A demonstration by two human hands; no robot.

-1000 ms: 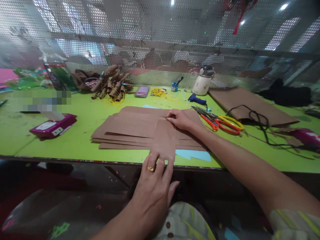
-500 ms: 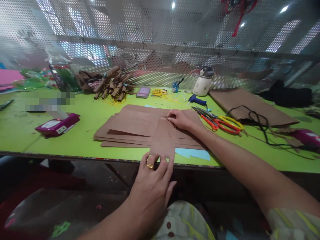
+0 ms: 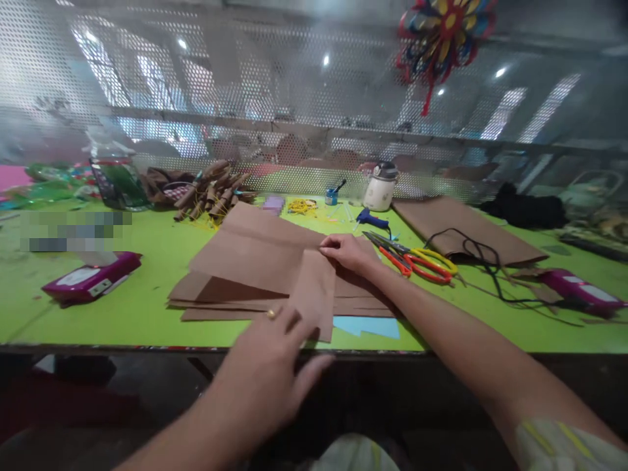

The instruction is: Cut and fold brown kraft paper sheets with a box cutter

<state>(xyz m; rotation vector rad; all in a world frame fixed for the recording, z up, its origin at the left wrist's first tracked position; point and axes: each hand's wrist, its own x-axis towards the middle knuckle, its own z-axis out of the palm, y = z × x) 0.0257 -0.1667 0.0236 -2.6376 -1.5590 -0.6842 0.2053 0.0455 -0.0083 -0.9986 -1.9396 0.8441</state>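
A narrow brown paper strip point(image 3: 312, 291) lies across a stack of larger brown sheets point(image 3: 260, 245) at the worktop's point(image 3: 147, 327) near middle. The right hand point(image 3: 346, 252) has thumb and fingertips drawn together on the strip's far right corner. The left hand point(image 3: 267, 360) is loosely open over its near end, fingers spread; contact is unclear. The step appears to be lining up the strip; the next move seemingly calls for pinning the far end while smoothing the near end.
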